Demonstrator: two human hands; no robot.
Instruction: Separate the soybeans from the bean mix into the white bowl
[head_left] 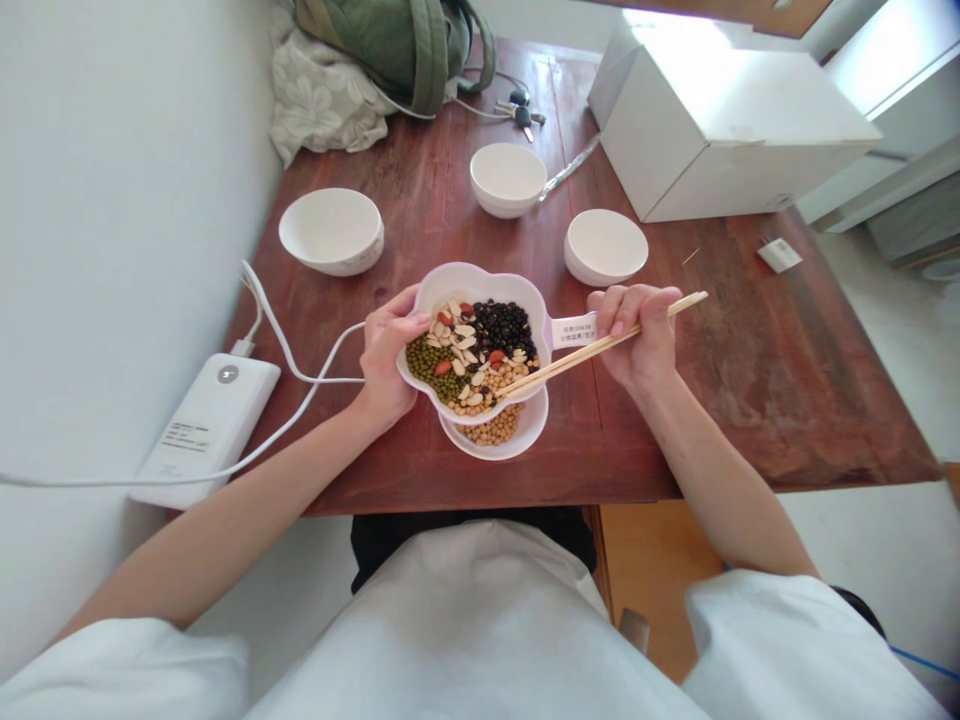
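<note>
My left hand [390, 355] is closed on the left rim of a flower-shaped dish [525, 287], pale with a lilac edge. In it lie black beans [506, 325], green mung beans [424, 368], yellow soybeans [517, 375], pale seeds and a few reddish peanuts [442, 368]. My right hand [637, 325] grips a pair of wooden chopsticks [585, 352], whose tips touch the soybeans. A paper label [574, 331] sticks out from the dish's right side, close to my right fingers. Partly hidden below the dish is a white bowl [534, 430] with soybeans in it.
Beyond the dish stand three white bowls: left [330, 240], middle [508, 182] and right [606, 250]. A power bank [210, 425] with a white cable lies left. Keys [521, 115], a green bag [390, 50], a large white box [720, 130] and a charger [780, 255] also rest on the table [765, 380].
</note>
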